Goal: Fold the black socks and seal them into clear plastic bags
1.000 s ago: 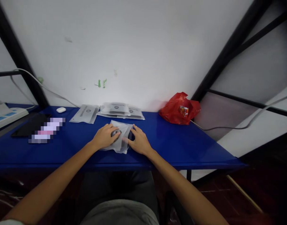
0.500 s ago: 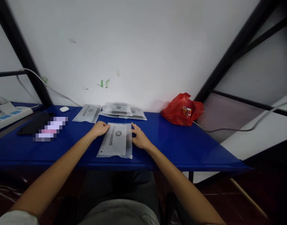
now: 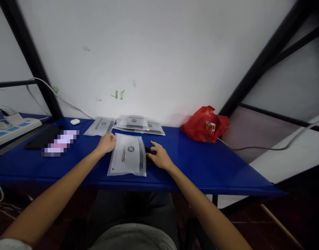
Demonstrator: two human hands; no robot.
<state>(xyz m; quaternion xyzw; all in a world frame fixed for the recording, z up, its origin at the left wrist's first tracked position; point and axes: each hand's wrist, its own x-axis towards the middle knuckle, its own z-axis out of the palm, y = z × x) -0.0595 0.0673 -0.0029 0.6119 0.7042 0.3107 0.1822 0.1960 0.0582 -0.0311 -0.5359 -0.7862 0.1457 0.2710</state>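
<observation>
A frosted zip bag (image 3: 127, 158) printed ROCKBROS lies on the blue table near its front edge, with its slider at the lower right corner. My left hand (image 3: 107, 143) is closed on the bag's upper left edge, thumb and finger together. To the bag's right, my right hand (image 3: 161, 157) has its thumb and fingers around a dark item (image 3: 149, 151) that sticks out past the bag's right side. The dark item's kind cannot be made out; part of it is hidden by the bag and my fingers.
Behind, several similar bags (image 3: 133, 122) lie in a pile, with one single bag (image 3: 100, 126) beside it. A red plastic bag (image 3: 205, 125) sits at the back right. At left are a white earbud case (image 3: 75, 121), a phone (image 3: 60, 143), a dark flat object (image 3: 42, 138) and a power strip (image 3: 21, 128).
My right hand has moved slightly right, and the dark item now shows outside the bag's right side. My left hand has shifted a little left with the bag's upper edge.
</observation>
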